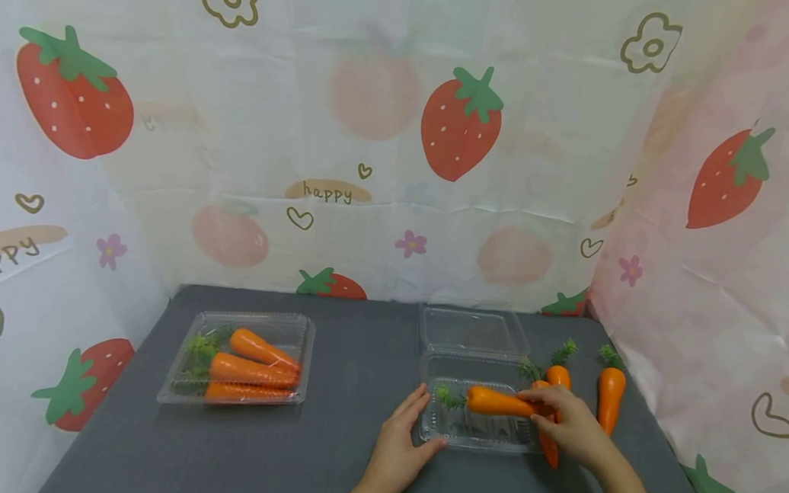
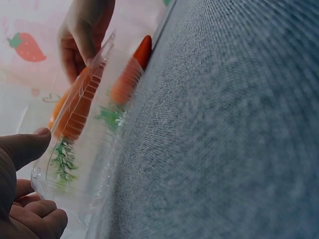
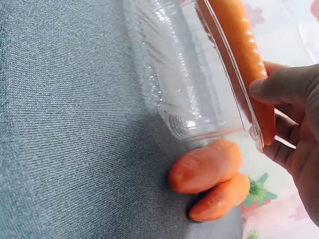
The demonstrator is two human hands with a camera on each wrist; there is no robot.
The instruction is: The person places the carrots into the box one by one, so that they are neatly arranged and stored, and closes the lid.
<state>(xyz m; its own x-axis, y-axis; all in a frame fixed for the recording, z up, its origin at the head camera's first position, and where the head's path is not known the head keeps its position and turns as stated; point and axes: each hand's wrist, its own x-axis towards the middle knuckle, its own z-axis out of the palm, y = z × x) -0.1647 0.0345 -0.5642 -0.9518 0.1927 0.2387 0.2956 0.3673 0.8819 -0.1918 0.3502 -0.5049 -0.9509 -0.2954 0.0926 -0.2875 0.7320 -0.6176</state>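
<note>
A toy carrot (image 1: 496, 402) lies level over the open clear plastic box (image 1: 450, 438), its green top toward the left. My right hand (image 1: 570, 427) pinches its narrow end between thumb and fingers, close over the box's right rim. In the right wrist view the orange carrot (image 3: 239, 42) overlaps that rim. My left hand (image 1: 398, 441) rests at the box's front left corner, fingers along the left side and thumb at the front. The left wrist view shows its thumb (image 2: 30, 147) right by the rim.
Two carrots (image 1: 559, 377) lie beside the box's right end, partly hidden under my right hand. Another carrot (image 1: 609, 399) lies farther right. The box's hinged lid (image 1: 474, 332) is folded back behind it. A closed clear box (image 1: 182, 380) with several carrots stands at the left.
</note>
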